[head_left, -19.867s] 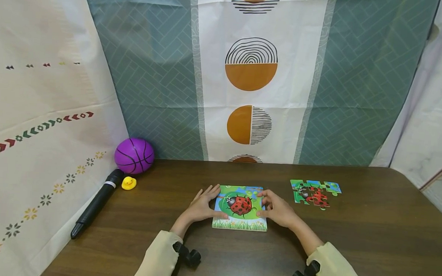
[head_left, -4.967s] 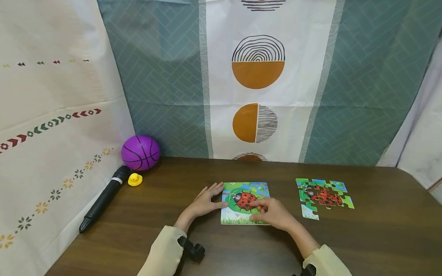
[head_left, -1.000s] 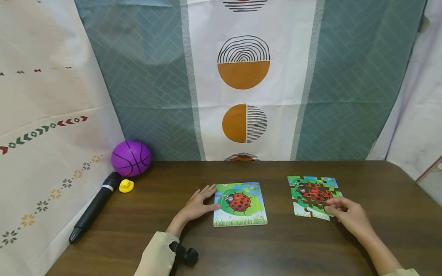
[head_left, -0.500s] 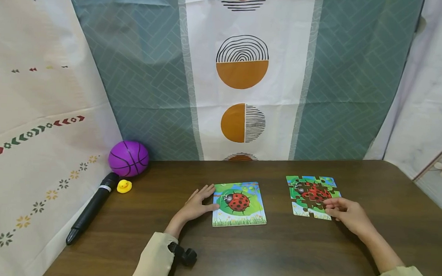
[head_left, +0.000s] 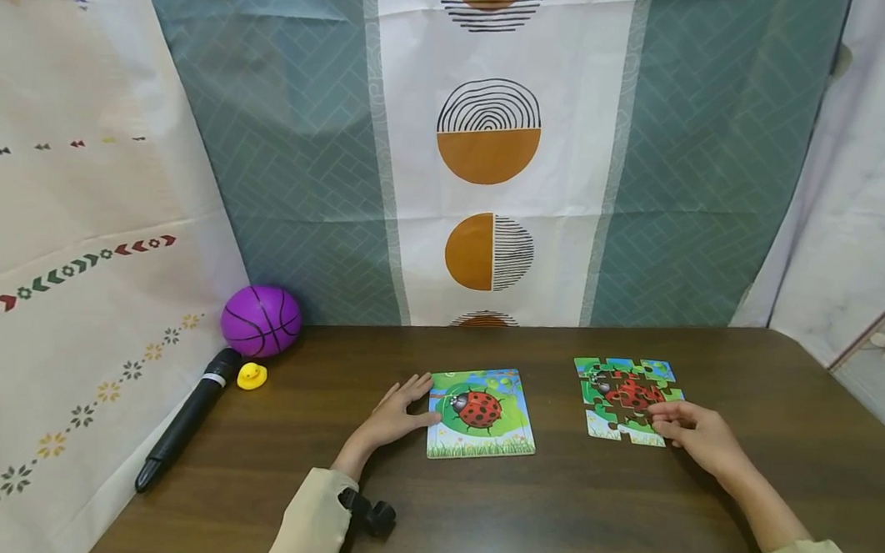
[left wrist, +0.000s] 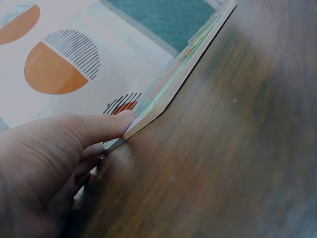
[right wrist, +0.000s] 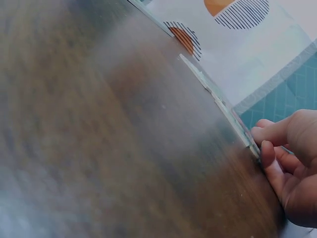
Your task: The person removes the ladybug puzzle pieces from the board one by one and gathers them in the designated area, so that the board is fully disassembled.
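A square ladybug picture board (head_left: 479, 445) lies flat on the table in the middle of the head view. My left hand (head_left: 390, 417) rests at its left edge, fingers spread and thumb on the border; in the left wrist view the thumb (left wrist: 106, 127) touches the board's edge. To the right lies a partly joined ladybug jigsaw puzzle (head_left: 616, 394), with gaps between several pieces. My right hand (head_left: 697, 436) is at its lower right, thumb and forefinger pinching a puzzle piece at the edge, mostly hidden by the fingers. In the right wrist view the puzzle pieces (right wrist: 223, 111) show edge-on.
A purple ball (head_left: 261, 321), a yellow rubber duck (head_left: 252, 376) and a black microphone-like stick (head_left: 183, 422) lie at the table's left. A patterned cloth (head_left: 481, 253) hangs behind the brown table (head_left: 490, 521).
Since five seconds ago, my right hand has moved from the board to the puzzle, where more bottom and right-side pieces now lie. Lately it shifts only slightly there; my left hand stays by the board.
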A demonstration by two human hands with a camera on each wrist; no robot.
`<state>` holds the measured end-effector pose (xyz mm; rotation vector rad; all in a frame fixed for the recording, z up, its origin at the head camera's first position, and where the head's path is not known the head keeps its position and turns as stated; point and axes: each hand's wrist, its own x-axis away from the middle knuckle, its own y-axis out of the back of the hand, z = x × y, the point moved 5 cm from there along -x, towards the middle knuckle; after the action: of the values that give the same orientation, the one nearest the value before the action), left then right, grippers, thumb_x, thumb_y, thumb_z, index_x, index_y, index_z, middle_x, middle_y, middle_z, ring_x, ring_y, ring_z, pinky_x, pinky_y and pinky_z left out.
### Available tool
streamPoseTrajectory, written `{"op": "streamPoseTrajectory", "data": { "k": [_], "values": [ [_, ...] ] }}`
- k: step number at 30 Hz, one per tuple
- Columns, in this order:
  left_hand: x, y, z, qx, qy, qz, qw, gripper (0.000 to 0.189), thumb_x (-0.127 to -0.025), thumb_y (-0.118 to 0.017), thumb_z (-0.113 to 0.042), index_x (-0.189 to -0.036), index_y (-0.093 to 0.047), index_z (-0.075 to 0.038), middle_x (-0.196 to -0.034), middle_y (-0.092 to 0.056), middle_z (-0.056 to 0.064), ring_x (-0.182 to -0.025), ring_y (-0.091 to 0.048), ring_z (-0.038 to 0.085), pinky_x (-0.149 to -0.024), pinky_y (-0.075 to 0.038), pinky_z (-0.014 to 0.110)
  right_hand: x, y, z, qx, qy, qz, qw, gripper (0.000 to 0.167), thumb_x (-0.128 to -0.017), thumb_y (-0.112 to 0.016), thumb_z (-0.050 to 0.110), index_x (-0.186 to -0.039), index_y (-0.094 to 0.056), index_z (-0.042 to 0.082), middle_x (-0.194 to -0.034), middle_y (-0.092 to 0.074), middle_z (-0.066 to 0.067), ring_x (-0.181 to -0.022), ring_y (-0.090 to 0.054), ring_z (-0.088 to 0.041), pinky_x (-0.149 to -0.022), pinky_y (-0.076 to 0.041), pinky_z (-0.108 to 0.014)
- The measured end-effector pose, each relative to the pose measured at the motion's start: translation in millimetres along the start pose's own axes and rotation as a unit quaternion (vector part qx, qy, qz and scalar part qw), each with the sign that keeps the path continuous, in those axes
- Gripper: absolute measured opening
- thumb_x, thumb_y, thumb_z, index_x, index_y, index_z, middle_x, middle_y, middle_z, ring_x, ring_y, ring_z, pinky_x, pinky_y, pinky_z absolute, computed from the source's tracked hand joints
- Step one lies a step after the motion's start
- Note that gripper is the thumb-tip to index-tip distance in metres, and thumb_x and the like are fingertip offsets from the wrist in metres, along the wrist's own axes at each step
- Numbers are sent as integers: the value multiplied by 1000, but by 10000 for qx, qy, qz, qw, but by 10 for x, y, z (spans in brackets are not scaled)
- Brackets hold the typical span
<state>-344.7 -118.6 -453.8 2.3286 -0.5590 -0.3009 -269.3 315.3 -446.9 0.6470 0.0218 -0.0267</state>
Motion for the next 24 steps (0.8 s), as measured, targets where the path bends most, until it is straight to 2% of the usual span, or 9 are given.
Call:
{"op": "streamPoseTrajectory", "data": {
  "k": [4, 8, 12, 17, 20, 24],
  "values": [
    [-5, -13, 10, -45, -21, 33, 10000, 71, -93, -66, -29, -150, -35, -1, -161, -27, 15, -152, -14, 36, -123, -3, 57, 9, -44, 133, -12, 36, -149, 9999, 39, -98, -60, 26, -124, -61, -3, -109, -68, -11, -77, -54, 4, -63, -50, -23],
    [-4, -8, 18, -31, -11, -45, 10000, 71, -92, -67, -29, -149, -37, -1, -160, -29, 15, -152, -15, 36, -124, -4, 57, -17, -255, 447, -166, 302, -49, 9994, 36, -97, -61, 25, -122, -63, -1, -112, -67, -17, -78, -54, 0, -61, -50, -25],
    [3, 7, 44, -95, 19, -57, 9999, 71, -92, -67, -29, -149, -37, -1, -160, -29, 14, -152, -16, 36, -124, -5, 57, -89, -642, 759, -421, 673, 483, 9957, 31, -95, -63, 19, -119, -64, -1, -108, -67, -17, -78, -56, -6, -62, -53, -26],
    [12, 15, 43, -55, -2, -46, 10000, 71, -92, -67, -30, -149, -36, -1, -160, -28, 15, -152, -15, 36, -124, -4, 57, -191, -1081, 998, -614, 742, 1218, 9879, 31, -95, -63, 18, -119, -64, 0, -101, -66, -12, -76, -55, -13, -63, -52, -27],
    [16, 10, 36, -38, 16, -36, 10000, 71, -92, -67, -30, -150, -36, -1, -161, -28, 14, -152, -15, 36, -124, -4, 57, -242, -1245, 1069, -708, 802, 1512, 9827, 35, -93, -65, 17, -122, -62, -2, -96, -62, -10, -76, -53, -14, -62, -50, -27],
    [2, 2, 16, -47, 5, -22, 10000, 71, -92, -66, -30, -150, -36, -2, -161, -28, 14, -152, -15, 36, -124, -4, 56, -288, -1329, 1082, -612, 953, 1745, 9781, 43, -88, -71, 16, -123, -61, -6, -91, -56, -7, -72, -50, -12, -59, -47, -24]
  ]
}}
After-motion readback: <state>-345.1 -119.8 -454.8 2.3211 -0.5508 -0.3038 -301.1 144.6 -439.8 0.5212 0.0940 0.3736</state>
